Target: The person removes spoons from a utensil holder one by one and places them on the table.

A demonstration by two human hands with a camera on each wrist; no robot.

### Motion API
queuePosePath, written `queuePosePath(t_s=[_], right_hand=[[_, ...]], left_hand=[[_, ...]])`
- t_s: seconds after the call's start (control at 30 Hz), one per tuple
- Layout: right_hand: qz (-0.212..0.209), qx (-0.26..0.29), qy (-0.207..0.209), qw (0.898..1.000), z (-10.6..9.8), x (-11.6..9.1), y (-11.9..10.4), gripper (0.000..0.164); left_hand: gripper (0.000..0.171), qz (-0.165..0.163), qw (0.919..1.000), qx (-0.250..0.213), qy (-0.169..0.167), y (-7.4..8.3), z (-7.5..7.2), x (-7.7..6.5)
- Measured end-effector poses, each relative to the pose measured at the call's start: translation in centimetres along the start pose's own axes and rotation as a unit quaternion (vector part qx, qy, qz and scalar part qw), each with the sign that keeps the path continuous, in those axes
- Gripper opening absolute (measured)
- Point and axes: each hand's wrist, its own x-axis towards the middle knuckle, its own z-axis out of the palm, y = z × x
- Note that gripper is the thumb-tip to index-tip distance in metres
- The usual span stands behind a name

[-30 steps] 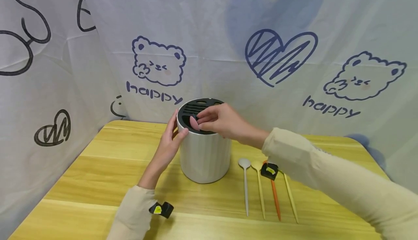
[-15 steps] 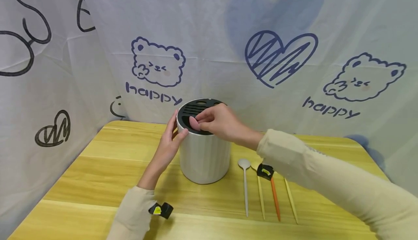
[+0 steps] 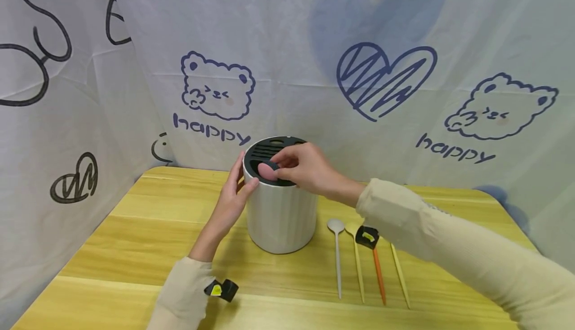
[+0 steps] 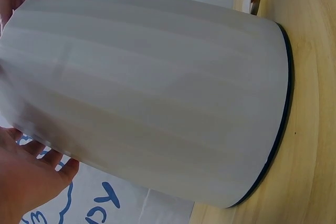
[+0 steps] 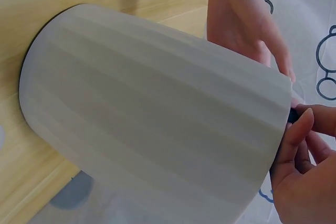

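Note:
A tall white ribbed utensil holder [image 3: 282, 220] with a dark slotted top [image 3: 265, 149] stands upright on the table. My left hand [image 3: 233, 192] holds its left side just under the rim, thumb in front and fingers round the side. At the front opening of the top, my right hand [image 3: 307, 167] pinches a pink spoon [image 3: 267, 171]; only the bowl shows. A dark rounded thing shows right behind it, against the fingers. In the right wrist view a dark piece [image 5: 293, 115] lies between right finger and thumb; whether it is a second spoon I cannot tell.
Right of the holder, a grey spoon [image 3: 338, 260], a yellow spoon [image 3: 359, 270], an orange utensil [image 3: 379, 277] and a pale yellow utensil [image 3: 401, 275] lie side by side on the wooden table [image 3: 135, 250]. My right forearm covers some of their heads. A printed cloth [image 3: 287, 70] hangs behind.
The pink spoon's bowl has turned from nearly edge-on to facing the head camera more, and the dark rounded thing behind it shows more. My left hand and the holder have hardly moved.

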Motion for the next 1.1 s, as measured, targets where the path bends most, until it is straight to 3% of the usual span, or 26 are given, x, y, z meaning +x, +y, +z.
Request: queuePosePath(t_s=[0.37,0.87,1.1], right_hand=[[-0.026,-0.003,0.009,1.0,-0.1,0.0,0.2,0.02],[-0.016,0.0,0.054,0.998,-1.4,0.0,0.5,0.023],[-0.016,0.016,0.056,0.998,-2.2,0.0,0.2,0.026]], left_hand=[[0.071,-0.001,1.0,0.002,-0.002,0.0,-0.1,0.0],[0.07,-0.005,1.0,0.003,0.002,0.1,0.1,0.0],[0.071,-0.006,1.0,0.002,0.002,0.1,0.0,0.1]])
